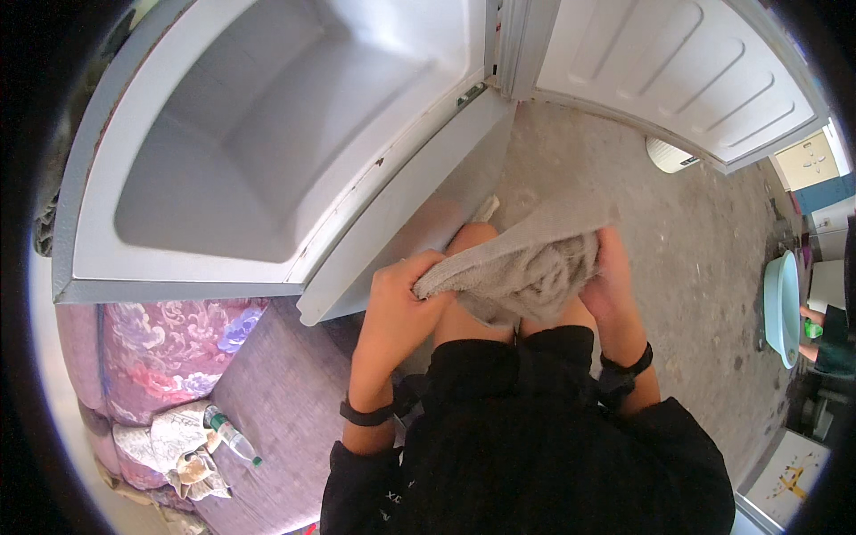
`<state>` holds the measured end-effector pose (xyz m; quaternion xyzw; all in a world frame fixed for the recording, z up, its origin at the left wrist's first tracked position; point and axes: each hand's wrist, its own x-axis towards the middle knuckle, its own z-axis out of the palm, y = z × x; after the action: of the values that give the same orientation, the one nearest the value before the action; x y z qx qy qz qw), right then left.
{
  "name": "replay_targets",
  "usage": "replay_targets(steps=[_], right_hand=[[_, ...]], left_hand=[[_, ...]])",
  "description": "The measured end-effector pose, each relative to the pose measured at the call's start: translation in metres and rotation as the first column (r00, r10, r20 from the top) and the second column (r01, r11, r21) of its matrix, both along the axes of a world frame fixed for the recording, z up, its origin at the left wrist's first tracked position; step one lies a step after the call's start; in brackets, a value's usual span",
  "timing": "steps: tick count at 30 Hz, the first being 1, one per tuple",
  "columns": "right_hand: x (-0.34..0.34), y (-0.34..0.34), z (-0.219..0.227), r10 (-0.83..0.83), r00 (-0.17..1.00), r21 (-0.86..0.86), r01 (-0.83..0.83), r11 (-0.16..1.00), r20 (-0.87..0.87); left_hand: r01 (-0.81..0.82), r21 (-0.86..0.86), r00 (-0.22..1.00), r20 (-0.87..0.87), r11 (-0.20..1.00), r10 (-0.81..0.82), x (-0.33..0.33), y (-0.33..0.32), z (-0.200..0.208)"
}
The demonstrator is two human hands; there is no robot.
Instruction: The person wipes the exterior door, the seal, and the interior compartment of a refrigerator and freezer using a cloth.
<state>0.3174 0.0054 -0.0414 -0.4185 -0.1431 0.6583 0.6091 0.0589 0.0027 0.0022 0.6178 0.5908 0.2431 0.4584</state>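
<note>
A grey-brown cloth (526, 267), bunched and partly folded, is stretched between my two hands in front of my knees. My left hand (401, 303) is closed around its left end. At the other end, my right hand (610, 276) grips the cloth's right side, its fingers partly hidden behind the fabric and slightly blurred. Ahead and to the left stands a fridge (187, 276) with its white upper compartment bare inside. Its upper door (669, 76) is swung wide to the right.
A purple sofa (276, 392) with a floral cushion (174, 352) sits at left, holding a plastic bottle (234, 437) and crumpled patterned fabric (178, 441). A white bin (667, 155) stands below the door. Far right, another person's hands (810, 332) are beside a light-blue basin (782, 308).
</note>
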Motion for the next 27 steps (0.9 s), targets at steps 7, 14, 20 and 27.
replay_targets(steps=[7,14,20,27], right_hand=[[-0.06,0.043,0.042,-0.034,0.984,0.202,0.07,0.977,-0.177],[-0.09,0.142,0.036,-0.675,-0.119,0.487,-0.602,0.632,0.729],[-0.176,0.101,0.019,-0.704,0.235,0.583,-0.753,0.304,0.67],[-0.211,0.06,0.028,-0.681,0.383,0.648,-0.741,0.178,0.625]], left_hand=[[-0.171,0.548,0.979,-0.002,0.819,0.206,-0.001,0.009,0.011],[-0.037,0.819,0.934,-0.175,0.573,0.311,0.004,0.04,-0.002],[-0.05,0.908,0.787,-0.221,0.417,0.576,-0.035,0.013,-0.02],[-0.011,0.948,0.51,-0.269,0.319,0.817,-0.068,-0.034,-0.03]])
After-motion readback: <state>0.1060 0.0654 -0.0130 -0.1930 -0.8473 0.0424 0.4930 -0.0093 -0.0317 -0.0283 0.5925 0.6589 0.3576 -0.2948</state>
